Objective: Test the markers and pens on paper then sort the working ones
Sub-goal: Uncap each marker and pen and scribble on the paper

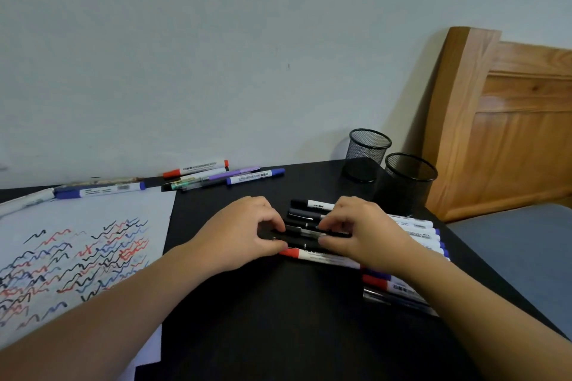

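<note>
Both hands pinched one black pen (305, 233) above the tabletop (263, 303): the left hand (244, 233) at one end, the right hand (362, 230) at the other, probably to uncap it for testing on the scribbled paper (93, 226) alongside.

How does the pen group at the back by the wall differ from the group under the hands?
The back group lies loose and splayed near the wall, untouched; the front group lies in a tight parallel row, with the left hand and right hand gripping pens in it. The back group shows red, purple and blue caps; the front group's near end is mostly black. Both lie flat on the black table, outside the mesh cups.
</note>
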